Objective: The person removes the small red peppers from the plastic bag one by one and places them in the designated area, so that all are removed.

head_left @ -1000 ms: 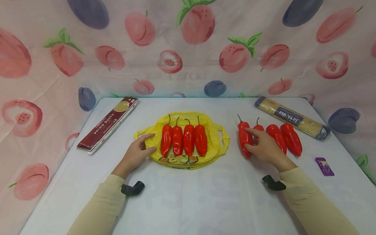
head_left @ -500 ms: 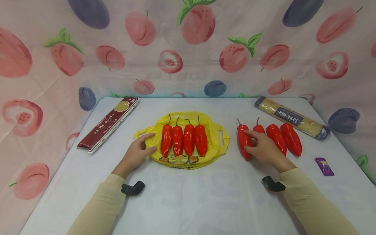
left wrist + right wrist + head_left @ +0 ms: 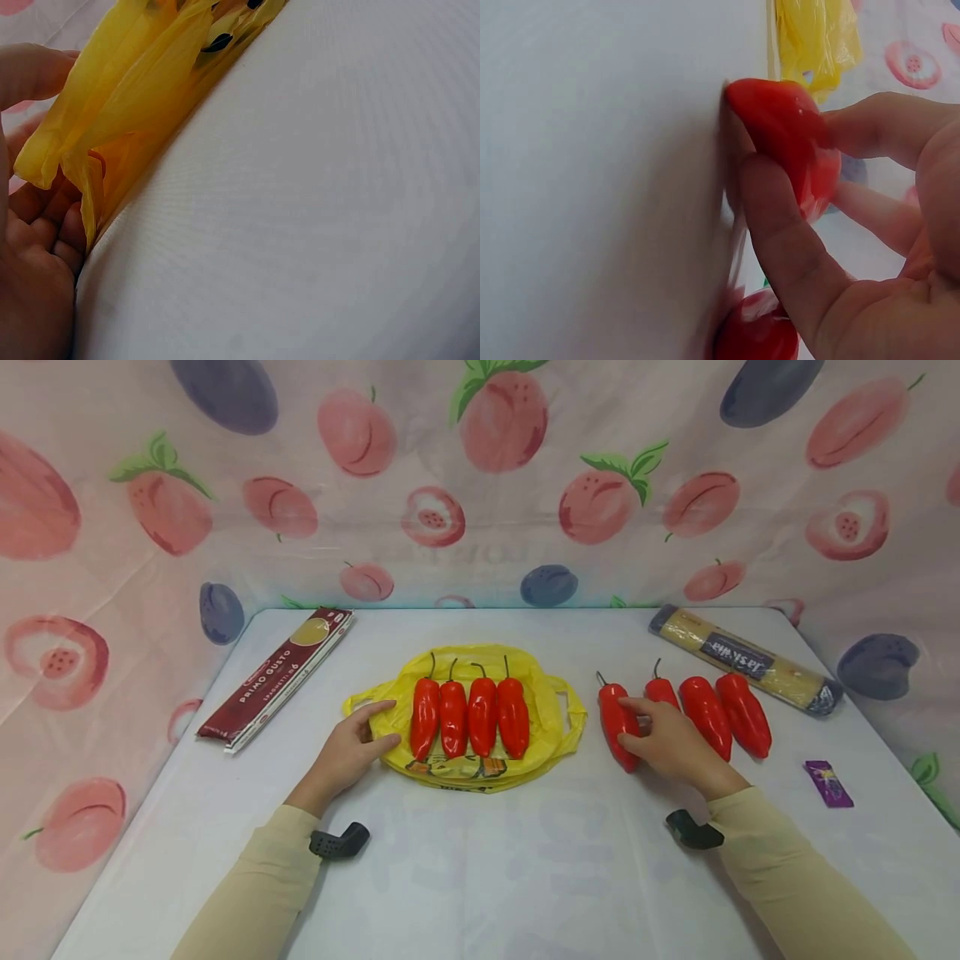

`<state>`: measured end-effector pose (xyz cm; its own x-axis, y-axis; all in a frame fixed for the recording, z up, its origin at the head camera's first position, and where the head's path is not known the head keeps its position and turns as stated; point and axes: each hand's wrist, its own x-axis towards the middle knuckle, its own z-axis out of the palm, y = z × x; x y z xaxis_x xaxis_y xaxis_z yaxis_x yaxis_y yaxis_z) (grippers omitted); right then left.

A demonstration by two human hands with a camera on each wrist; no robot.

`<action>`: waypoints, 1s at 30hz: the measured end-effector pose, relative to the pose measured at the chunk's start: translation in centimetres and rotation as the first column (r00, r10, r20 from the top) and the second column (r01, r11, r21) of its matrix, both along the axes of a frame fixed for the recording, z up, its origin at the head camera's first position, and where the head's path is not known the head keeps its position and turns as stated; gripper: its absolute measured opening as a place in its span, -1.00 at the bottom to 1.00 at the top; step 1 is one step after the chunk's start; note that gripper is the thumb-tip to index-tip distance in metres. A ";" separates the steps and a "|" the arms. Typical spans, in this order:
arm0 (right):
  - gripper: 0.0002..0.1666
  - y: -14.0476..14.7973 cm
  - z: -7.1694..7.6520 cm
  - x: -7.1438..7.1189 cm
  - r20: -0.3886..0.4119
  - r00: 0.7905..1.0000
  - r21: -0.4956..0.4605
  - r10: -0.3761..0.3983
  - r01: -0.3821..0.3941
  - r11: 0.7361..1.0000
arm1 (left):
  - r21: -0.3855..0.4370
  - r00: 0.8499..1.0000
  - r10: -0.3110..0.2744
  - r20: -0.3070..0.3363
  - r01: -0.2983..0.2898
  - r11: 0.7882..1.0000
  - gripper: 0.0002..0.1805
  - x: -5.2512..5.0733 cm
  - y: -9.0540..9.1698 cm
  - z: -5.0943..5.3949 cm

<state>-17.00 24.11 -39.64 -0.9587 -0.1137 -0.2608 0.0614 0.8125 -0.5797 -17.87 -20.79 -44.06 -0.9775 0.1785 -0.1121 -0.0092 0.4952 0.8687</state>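
Four red peppers (image 3: 482, 717) lie side by side, stems away from the person, on a flattened yellow plastic bag (image 3: 551, 714). My left hand (image 3: 347, 754) rests at the bag's left edge, fingers spread; in the left wrist view the yellow plastic (image 3: 127, 97) lies against the fingers. My right hand (image 3: 675, 747) pinches another red pepper (image 3: 617, 727) between thumb and fingers, right of the bag. The right wrist view shows this pepper (image 3: 787, 127) between the thumb and fingertips, close to the white surface.
Right of the held pepper lie three more red peppers (image 3: 705, 714), one partly behind my right hand. A yellow pasta pack (image 3: 742, 660) is at the back right, a dark red spaghetti pack (image 3: 277, 681) at the back left, and a small purple packet (image 3: 828, 784) near the right edge.
My right hand and the pepper in it have shifted slightly left and toward the person, away from the other three on the right. My left hand has stayed in place.
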 end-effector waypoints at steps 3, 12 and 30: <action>-0.11 0.0 -0.1 0.0 -0.008 1.000 0.001 -0.001 0.001 1.000 | 0.001 1.000 0.000 -0.002 0.000 1.000 -0.33 0.0 0.0 0.0; -0.10 0.0 0.0 0.0 -0.019 1.000 0.015 -0.002 0.002 1.000 | 0.010 1.000 0.006 0.012 -0.006 1.000 -0.34 0.1 0.1 0.1; -0.10 0.0 1.2 0.2 -0.043 0.999 0.025 -0.018 0.019 1.000 | 0.004 1.000 0.000 0.015 0.000 1.000 -0.33 0.1 0.1 0.3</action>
<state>-16.78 24.16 -38.48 -0.9708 -0.0897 -0.2224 0.0523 0.8258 -0.5616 -17.74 -20.73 -43.72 -0.9758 0.1787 -0.1263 -0.0226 0.4917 0.8705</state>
